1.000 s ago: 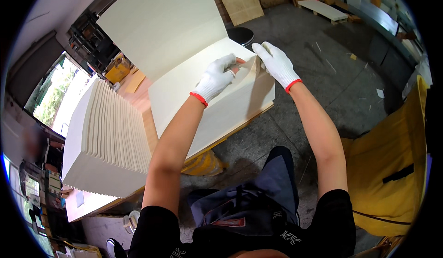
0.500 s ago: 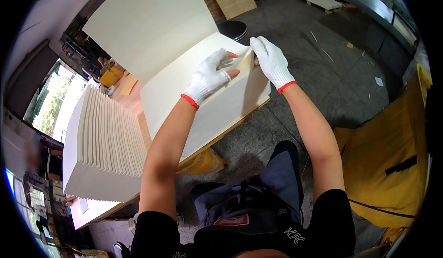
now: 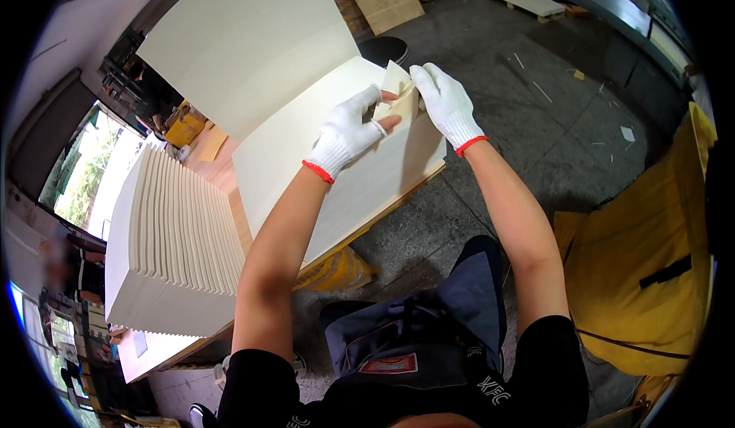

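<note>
A thick stack of large off-white paper sheets (image 3: 291, 152) lies on the table in front of me. At its right corner a small bunch of sheet corners (image 3: 396, 100) is bent up and curled. My left hand (image 3: 346, 131), in a white knitted glove with bare thumb and forefinger, rests over this corner. Its thumb and forefinger are apart, their tips at the bent paper. My right hand (image 3: 444, 100), in a white glove with a red cuff, is closed round the stack's corner; its fingertips are partly hidden behind the paper.
A large sheet section (image 3: 253, 41) stands raised behind the stack. To the left is another tall paper pile (image 3: 180, 236) with fanned layers on the wooden table (image 3: 240, 217). A yellow cloth-covered thing (image 3: 639, 259) stands at right. Another person (image 3: 153, 95) is at the far left.
The sheet corners between my hands have bent up and curled higher. My right hand has shifted slightly left. Another person has come into sight at the far left.
</note>
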Motion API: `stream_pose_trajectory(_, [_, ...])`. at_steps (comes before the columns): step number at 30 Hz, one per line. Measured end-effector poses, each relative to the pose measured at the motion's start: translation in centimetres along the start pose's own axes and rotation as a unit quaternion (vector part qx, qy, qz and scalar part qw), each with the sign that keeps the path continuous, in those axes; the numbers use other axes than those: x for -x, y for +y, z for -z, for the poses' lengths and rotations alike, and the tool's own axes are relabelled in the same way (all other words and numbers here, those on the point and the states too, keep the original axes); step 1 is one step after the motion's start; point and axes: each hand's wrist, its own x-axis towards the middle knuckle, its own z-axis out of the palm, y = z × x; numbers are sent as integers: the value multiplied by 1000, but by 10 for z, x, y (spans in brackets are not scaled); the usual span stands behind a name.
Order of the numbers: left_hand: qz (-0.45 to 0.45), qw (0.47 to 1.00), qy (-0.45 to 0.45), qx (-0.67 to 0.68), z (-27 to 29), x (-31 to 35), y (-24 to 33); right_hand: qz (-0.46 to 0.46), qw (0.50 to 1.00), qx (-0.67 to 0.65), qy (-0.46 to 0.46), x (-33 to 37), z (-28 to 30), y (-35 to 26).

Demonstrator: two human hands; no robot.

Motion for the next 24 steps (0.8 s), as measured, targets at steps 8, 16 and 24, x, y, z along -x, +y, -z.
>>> stream_pose_trajectory(8, [17,1000,9,-7,1,3,11,-21,1000,6,-22,2,4,0])
stream_pose_trajectory(16, [-81,993,81,0,-1,1,-6,-22,999,12,-29,0,4,2])
stream_pose_trajectory(24, [17,999,10,-40,-1,1,8,-18,1000,-1,-22,2,3,3])
